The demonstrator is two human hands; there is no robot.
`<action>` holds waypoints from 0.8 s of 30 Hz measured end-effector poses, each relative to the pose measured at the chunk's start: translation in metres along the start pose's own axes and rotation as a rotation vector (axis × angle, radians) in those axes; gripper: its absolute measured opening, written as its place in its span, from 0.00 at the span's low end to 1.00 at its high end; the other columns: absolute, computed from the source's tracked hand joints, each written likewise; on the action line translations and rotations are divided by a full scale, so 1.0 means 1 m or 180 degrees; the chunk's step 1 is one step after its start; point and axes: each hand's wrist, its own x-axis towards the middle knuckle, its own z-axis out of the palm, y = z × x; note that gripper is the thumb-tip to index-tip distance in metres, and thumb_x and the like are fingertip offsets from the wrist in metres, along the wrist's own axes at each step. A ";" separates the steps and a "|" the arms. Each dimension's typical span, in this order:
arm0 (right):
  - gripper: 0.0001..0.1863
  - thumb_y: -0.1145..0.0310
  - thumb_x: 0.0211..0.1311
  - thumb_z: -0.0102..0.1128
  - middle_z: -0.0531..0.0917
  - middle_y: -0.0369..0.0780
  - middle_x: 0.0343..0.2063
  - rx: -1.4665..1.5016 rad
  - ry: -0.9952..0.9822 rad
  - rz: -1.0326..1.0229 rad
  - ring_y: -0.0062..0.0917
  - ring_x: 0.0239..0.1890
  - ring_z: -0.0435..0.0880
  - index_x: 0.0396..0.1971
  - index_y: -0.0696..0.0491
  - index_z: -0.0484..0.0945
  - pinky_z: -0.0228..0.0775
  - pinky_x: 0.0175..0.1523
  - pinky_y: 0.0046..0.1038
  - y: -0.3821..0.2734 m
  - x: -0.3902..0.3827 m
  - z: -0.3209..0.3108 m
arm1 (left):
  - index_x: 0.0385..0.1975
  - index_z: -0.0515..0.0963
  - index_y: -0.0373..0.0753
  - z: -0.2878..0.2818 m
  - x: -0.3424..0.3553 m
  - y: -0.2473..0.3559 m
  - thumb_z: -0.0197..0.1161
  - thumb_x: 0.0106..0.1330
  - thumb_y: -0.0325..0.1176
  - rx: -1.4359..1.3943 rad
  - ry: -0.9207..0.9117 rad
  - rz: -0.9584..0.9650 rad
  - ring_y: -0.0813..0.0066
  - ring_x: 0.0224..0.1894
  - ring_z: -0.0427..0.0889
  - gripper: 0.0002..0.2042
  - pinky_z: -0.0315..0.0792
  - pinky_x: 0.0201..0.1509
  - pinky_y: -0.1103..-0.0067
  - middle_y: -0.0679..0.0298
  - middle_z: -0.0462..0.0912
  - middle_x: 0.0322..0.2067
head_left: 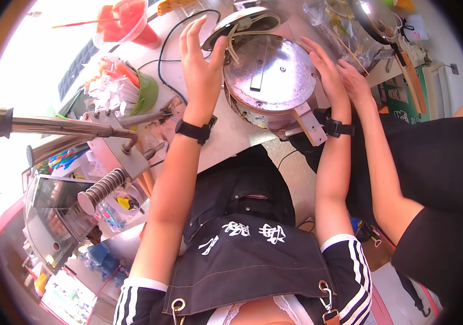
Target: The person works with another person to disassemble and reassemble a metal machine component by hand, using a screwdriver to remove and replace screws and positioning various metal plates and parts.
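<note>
A round metal appliance (pixel 275 81), shiny on top with screws and a narrow rectangular bracket, lies on the white table; its exact kind is unclear. A flat metal handle (pixel 311 125) sticks out toward me. Behind it a domed metal cover (pixel 253 23) is tilted up, with a pale cable (pixel 233 47) looped from it. My left hand (pixel 201 67) is raised at the appliance's left side, thumb and fingers apart, holding nothing. My right hand (pixel 326 73) stretches its fingers along the right rim; whether it touches is unclear. Both wrists wear black bands.
Close beside my right hand is another person's hand (pixel 355 84). At left stand a green cup (pixel 146 92) of wrapped sticks, a tub of red pieces (pixel 126 27) and a metal-barred device (pixel 117 138). A pan (pixel 375 21) and plastic bags (pixel 329 24) are at back right.
</note>
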 end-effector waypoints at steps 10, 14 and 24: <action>0.25 0.64 0.75 0.52 0.72 0.44 0.65 -0.0324 0.0220 -0.0115 0.27 0.65 0.71 0.67 0.59 0.65 0.62 0.68 0.26 0.009 -0.028 0.001 | 0.43 0.84 0.37 0.009 0.019 0.001 0.66 0.67 0.30 0.0202 0.0055 0.0492 0.65 0.41 0.85 0.08 0.77 0.46 0.75 0.59 0.87 0.41; 0.28 0.66 0.74 0.55 0.72 0.46 0.65 -0.0518 0.0622 -0.0019 0.31 0.64 0.73 0.69 0.58 0.62 0.65 0.66 0.29 -0.008 -0.073 0.015 | 0.38 0.85 0.36 0.003 0.021 0.006 0.70 0.63 0.29 0.0369 0.0176 0.0645 0.69 0.39 0.84 0.06 0.77 0.44 0.77 0.61 0.86 0.38; 0.26 0.66 0.72 0.55 0.82 0.44 0.51 -0.0453 0.0622 0.0739 0.27 0.51 0.80 0.67 0.55 0.66 0.70 0.59 0.28 -0.050 -0.146 0.030 | 0.32 0.84 0.40 -0.001 0.032 0.013 0.70 0.58 0.29 0.0437 -0.0069 0.0571 0.63 0.32 0.81 0.04 0.74 0.36 0.73 0.63 0.82 0.30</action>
